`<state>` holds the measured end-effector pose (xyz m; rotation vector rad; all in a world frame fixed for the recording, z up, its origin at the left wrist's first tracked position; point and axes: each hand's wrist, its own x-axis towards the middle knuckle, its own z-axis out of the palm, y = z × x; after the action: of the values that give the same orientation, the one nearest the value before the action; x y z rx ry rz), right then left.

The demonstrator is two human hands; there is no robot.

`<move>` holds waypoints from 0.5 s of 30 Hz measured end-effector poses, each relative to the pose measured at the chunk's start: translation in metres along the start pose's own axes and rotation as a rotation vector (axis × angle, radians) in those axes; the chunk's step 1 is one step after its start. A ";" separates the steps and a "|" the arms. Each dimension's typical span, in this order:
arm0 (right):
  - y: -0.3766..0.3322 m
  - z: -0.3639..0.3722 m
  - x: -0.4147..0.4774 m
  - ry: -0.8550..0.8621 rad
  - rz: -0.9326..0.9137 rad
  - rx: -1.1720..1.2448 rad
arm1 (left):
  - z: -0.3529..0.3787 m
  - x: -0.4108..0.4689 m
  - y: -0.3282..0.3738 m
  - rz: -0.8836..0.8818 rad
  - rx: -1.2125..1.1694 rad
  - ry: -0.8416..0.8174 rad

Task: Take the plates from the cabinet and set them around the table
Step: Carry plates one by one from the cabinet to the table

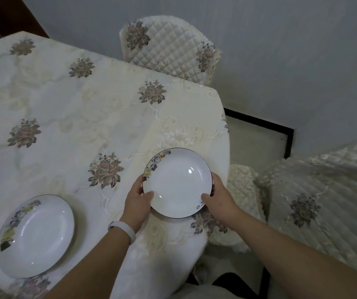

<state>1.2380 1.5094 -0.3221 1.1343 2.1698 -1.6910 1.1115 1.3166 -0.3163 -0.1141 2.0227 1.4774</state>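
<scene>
Setting this one down: left hand (138, 201) and right hand (218, 197) grip opposite rims of the white round dark-rimmed ceramic plate (177, 182), lower centre of frame, near the corner of the floral-cloth surface (65, 104). Can't tell if it's touching yet, so I'd lower it flat, clear of the edge.

Glossy glazed ceramic plates (177, 183), matt embroidered cloth over the table (65, 100), quilted fabric chair covers (169, 48).
</scene>
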 end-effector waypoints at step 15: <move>0.011 0.007 0.024 0.015 0.022 -0.083 | -0.007 0.026 -0.013 0.043 0.268 -0.044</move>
<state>1.2259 1.5144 -0.3458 1.1490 2.2058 -1.5731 1.0933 1.3129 -0.3392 0.0726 2.1770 1.2092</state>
